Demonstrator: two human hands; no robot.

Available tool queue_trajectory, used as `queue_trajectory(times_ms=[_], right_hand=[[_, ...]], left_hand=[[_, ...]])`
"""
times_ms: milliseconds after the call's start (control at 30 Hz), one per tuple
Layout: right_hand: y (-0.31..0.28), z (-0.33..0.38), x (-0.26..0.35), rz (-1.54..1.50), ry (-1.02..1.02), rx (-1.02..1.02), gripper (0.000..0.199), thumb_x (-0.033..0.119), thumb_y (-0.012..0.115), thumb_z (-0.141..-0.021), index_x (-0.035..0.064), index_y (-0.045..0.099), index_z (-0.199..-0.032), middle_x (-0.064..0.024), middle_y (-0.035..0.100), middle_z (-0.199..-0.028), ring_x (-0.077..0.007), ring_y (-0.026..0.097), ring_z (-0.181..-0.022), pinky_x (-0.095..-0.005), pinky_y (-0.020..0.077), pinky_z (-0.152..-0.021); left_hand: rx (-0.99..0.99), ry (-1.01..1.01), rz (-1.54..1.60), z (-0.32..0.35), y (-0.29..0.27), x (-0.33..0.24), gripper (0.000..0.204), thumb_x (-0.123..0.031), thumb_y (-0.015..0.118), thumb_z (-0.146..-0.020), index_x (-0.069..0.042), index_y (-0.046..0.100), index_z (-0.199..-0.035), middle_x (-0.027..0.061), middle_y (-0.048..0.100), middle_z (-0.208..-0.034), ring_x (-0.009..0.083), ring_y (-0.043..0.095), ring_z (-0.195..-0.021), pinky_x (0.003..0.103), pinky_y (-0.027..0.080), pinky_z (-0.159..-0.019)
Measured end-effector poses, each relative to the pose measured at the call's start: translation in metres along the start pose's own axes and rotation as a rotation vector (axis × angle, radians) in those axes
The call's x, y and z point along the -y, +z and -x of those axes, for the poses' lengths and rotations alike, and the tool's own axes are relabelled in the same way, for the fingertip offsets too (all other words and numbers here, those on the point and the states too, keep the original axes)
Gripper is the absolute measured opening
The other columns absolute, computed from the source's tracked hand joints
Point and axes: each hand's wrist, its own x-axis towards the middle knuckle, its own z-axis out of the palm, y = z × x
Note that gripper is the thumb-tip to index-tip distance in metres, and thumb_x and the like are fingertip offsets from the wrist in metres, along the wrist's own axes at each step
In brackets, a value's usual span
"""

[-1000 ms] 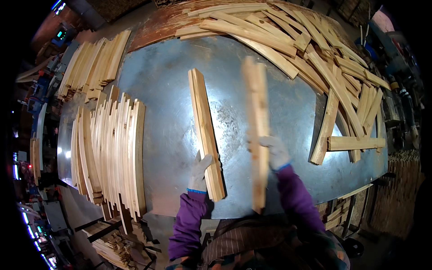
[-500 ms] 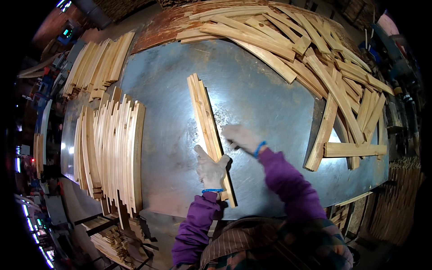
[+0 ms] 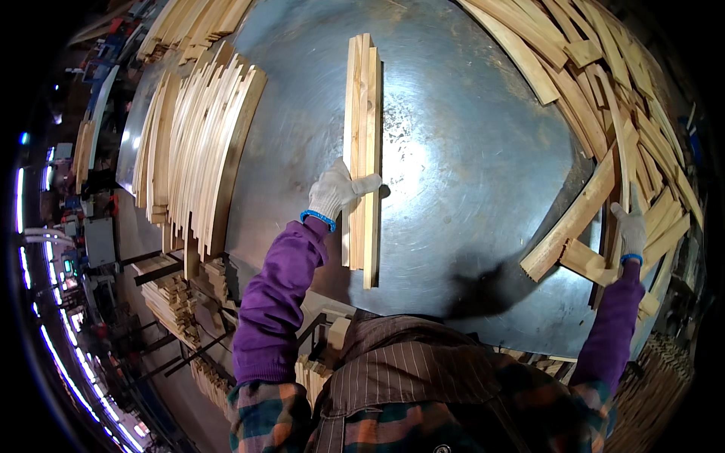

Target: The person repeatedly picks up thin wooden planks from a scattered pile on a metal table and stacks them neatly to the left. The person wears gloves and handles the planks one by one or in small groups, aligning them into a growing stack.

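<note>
My left hand (image 3: 334,189), in a pale work glove, is closed around a small bundle of wooden strips (image 3: 366,98) lying lengthwise on the metal tabletop (image 3: 445,219). Its thumb crosses the top of the strips; the other fingers are mostly hidden at their left side. Far to the right, my right hand (image 3: 630,229), also gloved, grips the near end of a long wooden strip (image 3: 624,151) on the loose pile. Its fingers are partly blurred against the wood. A shorter piece (image 3: 585,261) and a wide strip (image 3: 568,217) lie just left of that hand.
The loose pile (image 3: 559,68) of crossed strips covers the table's right side. On the left stands a tight row of strips (image 3: 204,143), with another stack (image 3: 192,26) behind it. More wood (image 3: 168,302) rests on a rack below the table's left edge.
My right hand has moved from beside the bundle to the pile at the right and taken hold of a strip. My left hand stays on the bundle. The view has shifted.
</note>
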Motion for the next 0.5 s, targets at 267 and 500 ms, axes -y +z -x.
queue_trajectory(times_ms=[267,500], right_hand=[[0.152,0.161,0.211,-0.465,-0.914,0.087,0.046,0.046,0.068,-0.097,0.0017,0.074,-0.104,-0.0057,0.068,-0.076,-0.0181,0.068,-0.068,-0.0325,0.0558,-0.061],[0.151,0.234,0.389,-0.073,-0.64,0.763,0.076,0.066,0.055,-0.094,-0.0024,0.062,-0.127,-0.0258,0.072,-0.111,-0.0418,0.069,-0.111,-0.0489,0.0535,-0.094]], left_hand=[[-0.207,0.174,0.169,0.012,0.017,0.012,0.078,-0.061,0.081,-0.081,-0.006,0.063,-0.134,0.0152,0.077,-0.109,0.0295,0.076,-0.097,0.042,0.058,-0.09],[-0.401,-0.035,0.04,0.006,0.037,-0.005,0.111,-0.07,0.083,-0.068,0.006,0.044,-0.139,0.0276,0.067,-0.118,0.0456,0.07,-0.105,0.054,0.056,-0.089]])
